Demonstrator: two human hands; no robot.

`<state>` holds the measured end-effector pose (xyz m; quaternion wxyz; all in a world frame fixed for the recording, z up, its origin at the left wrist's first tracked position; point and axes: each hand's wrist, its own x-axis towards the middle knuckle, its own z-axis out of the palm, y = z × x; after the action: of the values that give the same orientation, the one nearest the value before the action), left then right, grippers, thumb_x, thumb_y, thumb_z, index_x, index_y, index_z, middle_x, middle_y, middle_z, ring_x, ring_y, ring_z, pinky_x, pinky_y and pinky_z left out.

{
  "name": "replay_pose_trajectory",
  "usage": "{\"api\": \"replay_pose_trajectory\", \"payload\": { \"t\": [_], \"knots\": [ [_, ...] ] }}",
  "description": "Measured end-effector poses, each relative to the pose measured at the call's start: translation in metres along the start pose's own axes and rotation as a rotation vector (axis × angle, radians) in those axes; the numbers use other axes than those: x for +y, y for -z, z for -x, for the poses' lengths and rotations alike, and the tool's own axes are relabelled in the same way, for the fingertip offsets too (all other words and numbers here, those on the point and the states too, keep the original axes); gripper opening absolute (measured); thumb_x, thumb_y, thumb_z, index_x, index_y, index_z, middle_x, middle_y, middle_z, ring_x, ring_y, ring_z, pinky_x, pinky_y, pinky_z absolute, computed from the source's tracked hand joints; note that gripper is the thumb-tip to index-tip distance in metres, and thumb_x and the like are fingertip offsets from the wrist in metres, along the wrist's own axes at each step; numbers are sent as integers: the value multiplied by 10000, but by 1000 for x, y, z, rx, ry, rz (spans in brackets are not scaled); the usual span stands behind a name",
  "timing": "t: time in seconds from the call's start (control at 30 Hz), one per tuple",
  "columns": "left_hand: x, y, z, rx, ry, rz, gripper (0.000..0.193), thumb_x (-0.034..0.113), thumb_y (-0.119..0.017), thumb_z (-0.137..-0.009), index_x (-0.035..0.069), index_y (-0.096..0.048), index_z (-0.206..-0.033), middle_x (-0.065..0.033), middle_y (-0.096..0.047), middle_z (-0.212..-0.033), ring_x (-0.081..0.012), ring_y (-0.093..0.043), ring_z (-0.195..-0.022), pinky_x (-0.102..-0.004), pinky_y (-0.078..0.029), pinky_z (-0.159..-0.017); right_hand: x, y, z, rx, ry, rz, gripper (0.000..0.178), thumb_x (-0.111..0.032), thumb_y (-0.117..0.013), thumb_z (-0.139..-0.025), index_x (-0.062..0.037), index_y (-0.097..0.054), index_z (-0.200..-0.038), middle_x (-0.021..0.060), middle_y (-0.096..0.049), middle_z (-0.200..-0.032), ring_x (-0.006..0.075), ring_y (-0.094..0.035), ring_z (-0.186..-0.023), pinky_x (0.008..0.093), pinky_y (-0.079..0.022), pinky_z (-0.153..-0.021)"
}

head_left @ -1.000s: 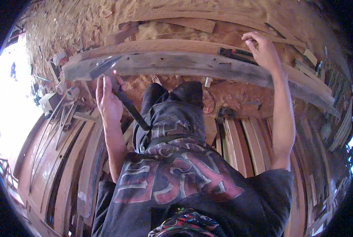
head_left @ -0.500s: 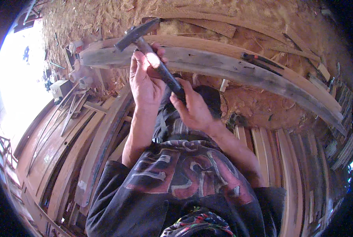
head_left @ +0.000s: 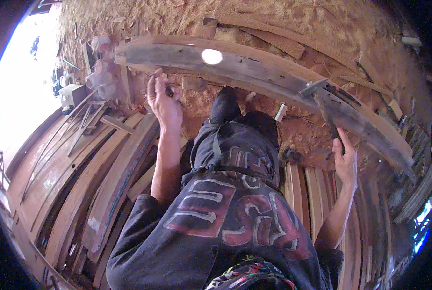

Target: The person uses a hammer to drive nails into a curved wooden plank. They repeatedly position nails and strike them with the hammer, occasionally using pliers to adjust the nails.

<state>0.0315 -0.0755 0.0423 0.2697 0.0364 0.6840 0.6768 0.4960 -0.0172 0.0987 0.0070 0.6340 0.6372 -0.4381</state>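
My right hand (head_left: 344, 155) is wrapped round the handle of a hammer (head_left: 326, 112), out to the right. The hammer's metal head is over the right part of a long weathered wooden beam (head_left: 269, 77). To the left, my left hand (head_left: 165, 104) is raised on the near side of the beam's left part, its fingers curled. A small dark thing shows among those fingers, too small to make out. On the beam beyond the hammer head lies a slim dark tool with orange on it (head_left: 344, 95), partly hidden by the head.
Long planks (head_left: 88, 198) are stacked at the left, and more boards (head_left: 317, 193) lie at the right. White containers (head_left: 100, 79) and a box (head_left: 73, 95) stand at the far left. Sawdust (head_left: 293, 19) and scraps cover the ground beyond the beam. A bright light spot falls on the beam.
Both hands were together at the hammer in front of me. The left hand has come off it and moved lower; the right hand has carried the hammer far to the right.
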Motion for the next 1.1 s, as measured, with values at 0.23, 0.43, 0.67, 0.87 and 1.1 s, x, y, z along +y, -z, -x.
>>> {"api": "replay_pose_trajectory", "payload": {
  "t": [0.23,0.43,0.67,0.87,1.1],
  "knots": [
    [19,44,-56,61,-1,-212,237,153,-527,-1010,68,-590,-1222,12,-521,-736,-42,-426,-531,-194,-314,-429,-87,-23,-14,-87,90,203,436,-323,-546,-1006,-67,-561,-1358,183,-621,-1124,319,-584,-1066,385,-461,-927],
    [14,72,-92,-24,44,-108,284,74,-574,-944,33,-573,-1225,4,-524,-799,-36,-425,-582,-199,-326,-469,-195,-91,-54,-117,298,162,405,-317,-565,-984,-86,-589,-1315,239,-638,-1188,417,-591,-1138,440,-482,-956],
    [14,77,-150,43,-314,-541,447,118,-716,-866,-6,-556,-1264,-65,-616,-998,-207,-588,-909,-330,-463,-867,-308,-176,-86,-253,219,205,380,-301,-583,-975,-113,-605,-1304,260,-623,-1163,441,-603,-1079,434,-501,-904],
    [19,77,-171,-99,-267,-452,316,180,-753,-864,-36,-678,-1082,-86,-676,-1007,-167,-608,-957,-309,-472,-899,-235,-125,-56,-110,174,191,421,-337,-555,-990,-118,-577,-1350,221,-640,-1223,378,-606,-1170,409,-463,-1004],
    [8,87,-171,-126,-78,-352,354,205,-742,-886,-21,-672,-1149,-18,-674,-953,-92,-593,-877,-243,-474,-820,-222,-99,-51,-164,164,263,432,-272,-571,-994,-22,-561,-1346,167,-596,-1348,291,-579,-1225,368,-409,-1043]
  ]
}}
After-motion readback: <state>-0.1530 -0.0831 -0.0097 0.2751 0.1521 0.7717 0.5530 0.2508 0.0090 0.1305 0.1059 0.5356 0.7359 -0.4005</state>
